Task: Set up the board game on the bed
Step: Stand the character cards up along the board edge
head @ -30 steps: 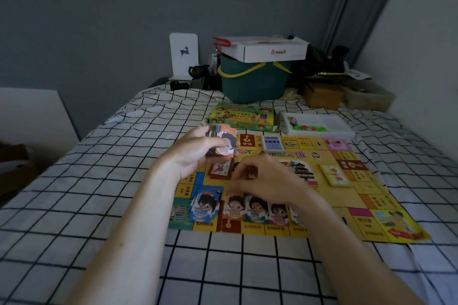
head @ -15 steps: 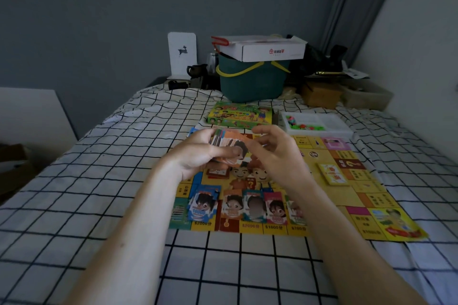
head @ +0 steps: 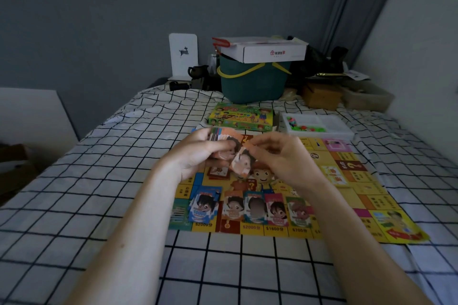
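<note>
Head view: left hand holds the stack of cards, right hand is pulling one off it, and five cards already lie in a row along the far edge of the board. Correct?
Not quite. In the head view the row of cards lies along the near edge of the board, not the far one. The left hand does hold the stack, and the right hand is drawing a card from it.

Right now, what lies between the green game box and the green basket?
Nothing: in the head view, only bare checked bedsheet separates the green game box from the green basket.

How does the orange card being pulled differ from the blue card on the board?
The orange card is in the air, pinched by the right hand, tilted; the blue card lies on the board at the left end of a row. One is orange, the other blue. Both show a cartoon character.
</note>
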